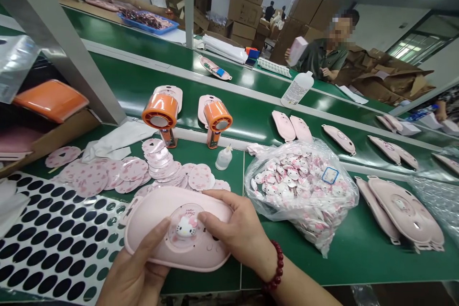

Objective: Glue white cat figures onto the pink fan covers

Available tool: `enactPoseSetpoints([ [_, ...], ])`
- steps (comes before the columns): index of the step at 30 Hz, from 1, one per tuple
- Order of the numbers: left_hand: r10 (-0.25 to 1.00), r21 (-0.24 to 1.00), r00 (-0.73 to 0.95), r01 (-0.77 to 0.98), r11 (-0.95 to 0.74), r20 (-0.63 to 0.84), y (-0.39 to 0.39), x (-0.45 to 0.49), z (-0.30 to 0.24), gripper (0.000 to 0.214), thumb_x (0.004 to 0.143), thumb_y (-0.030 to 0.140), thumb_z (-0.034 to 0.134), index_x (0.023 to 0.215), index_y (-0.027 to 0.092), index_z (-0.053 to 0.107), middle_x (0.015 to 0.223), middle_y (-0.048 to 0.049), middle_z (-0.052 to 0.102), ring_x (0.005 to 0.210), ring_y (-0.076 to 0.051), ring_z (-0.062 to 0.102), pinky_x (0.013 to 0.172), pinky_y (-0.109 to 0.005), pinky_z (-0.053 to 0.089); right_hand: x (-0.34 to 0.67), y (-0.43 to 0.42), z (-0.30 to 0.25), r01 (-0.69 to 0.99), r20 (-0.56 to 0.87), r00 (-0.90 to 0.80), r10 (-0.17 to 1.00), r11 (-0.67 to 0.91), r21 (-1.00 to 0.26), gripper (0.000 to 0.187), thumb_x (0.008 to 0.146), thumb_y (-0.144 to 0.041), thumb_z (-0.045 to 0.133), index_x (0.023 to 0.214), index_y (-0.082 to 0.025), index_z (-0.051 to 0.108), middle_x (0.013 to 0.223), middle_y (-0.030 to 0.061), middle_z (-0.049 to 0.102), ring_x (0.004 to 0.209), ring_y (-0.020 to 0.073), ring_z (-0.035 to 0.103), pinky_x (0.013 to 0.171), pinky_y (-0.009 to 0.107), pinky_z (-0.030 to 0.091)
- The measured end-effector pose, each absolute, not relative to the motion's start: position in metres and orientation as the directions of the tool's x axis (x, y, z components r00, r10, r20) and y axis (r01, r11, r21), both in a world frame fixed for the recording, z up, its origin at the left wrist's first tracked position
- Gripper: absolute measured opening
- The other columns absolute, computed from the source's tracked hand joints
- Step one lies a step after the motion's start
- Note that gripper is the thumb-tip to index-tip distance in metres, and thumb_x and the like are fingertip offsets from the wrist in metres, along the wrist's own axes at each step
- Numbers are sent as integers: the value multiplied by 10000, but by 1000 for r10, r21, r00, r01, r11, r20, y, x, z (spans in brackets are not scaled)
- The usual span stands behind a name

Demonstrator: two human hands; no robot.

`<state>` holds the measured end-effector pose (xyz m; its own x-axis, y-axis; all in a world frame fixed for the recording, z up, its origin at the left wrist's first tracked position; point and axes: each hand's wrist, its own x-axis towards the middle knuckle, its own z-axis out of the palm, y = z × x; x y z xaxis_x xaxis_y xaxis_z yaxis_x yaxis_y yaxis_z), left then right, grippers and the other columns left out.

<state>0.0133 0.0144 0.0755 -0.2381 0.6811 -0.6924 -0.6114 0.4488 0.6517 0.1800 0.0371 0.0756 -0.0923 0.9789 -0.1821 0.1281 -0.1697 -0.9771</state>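
Both my hands hold a pink plastic casing (150,220) with rounded ends, tilted toward me above the green table. A white cat-head piece with a pink bow (186,225) sits in the round recess at its middle. My left hand (139,263) grips the lower left, its thumb at the recess edge. My right hand (240,229) holds the right end, its thumb pressing near the cat head's upper right. Behind the casing lie many round pink patterned discs (161,160). To the right is a clear plastic bag (304,191) full of small cat-head pieces.
Two orange handheld fans (161,110) and a small dropper bottle (224,158) stand beyond the discs. A sheet of black ovals (53,234) lies left. Stacked pink casings (398,205) rest right. More casings and a white bottle (297,88) are on the belt. Co-workers (326,48) sit opposite.
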Motion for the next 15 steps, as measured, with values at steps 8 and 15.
enactPoseSetpoints([
  [8, 732, 677, -178, -567, 470, -658, 12, 23, 85, 992, 391, 237, 1029, 1320, 288, 685, 1302, -77, 756, 1220, -375, 681, 851, -348, 657, 178, 33, 73, 123, -142, -45, 989, -136, -983, 356, 798, -335, 797, 1137, -226, 796, 1081, 29, 815, 988, 263, 763, 880, 352, 626],
  [15, 718, 676, -204, -572, 464, -666, 18, 27, 89, 1135, 276, 180, 1023, 1352, 256, 672, 1101, -67, 813, 1117, -399, 725, 767, -337, 671, 182, 30, 78, 268, 61, -84, 995, 82, -960, 357, 872, -362, 732, 1189, -202, 768, 1141, 55, 800, 1046, 240, 757, 982, 351, 598],
])
